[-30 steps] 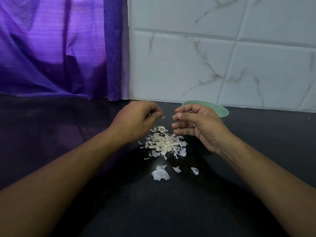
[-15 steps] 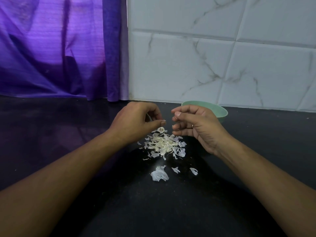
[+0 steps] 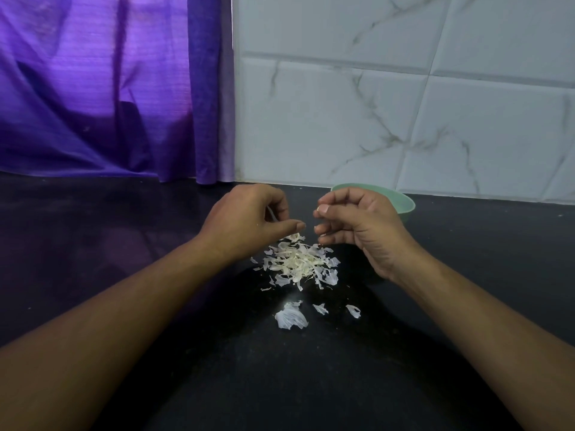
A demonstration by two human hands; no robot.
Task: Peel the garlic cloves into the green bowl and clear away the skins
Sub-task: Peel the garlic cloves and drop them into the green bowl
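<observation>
A heap of pale garlic skins [image 3: 297, 262] lies on the black counter. My left hand [image 3: 249, 219] hovers just above its far edge, fingers curled and thumb stretched toward the right. A pale sliver of garlic [image 3: 271, 214] shows between its fingers; whether it is clove or skin is unclear. My right hand [image 3: 357, 225] faces it a few centimetres away, fingers curled in, and nothing shows inside it. The green bowl [image 3: 403, 203] stands behind my right hand, mostly hidden, its contents out of sight.
Three loose skin flakes lie nearer to me: a large one [image 3: 291, 317] and two small ones [image 3: 320, 308] [image 3: 353, 310]. A white marbled tile wall [image 3: 389, 119] rises behind the counter, with a purple curtain [image 3: 109, 88] at the back left.
My left thumb has dropped lower toward the heap, and a small skin scrap once near its tip is gone. My right hand has lifted slightly and curled tighter.
</observation>
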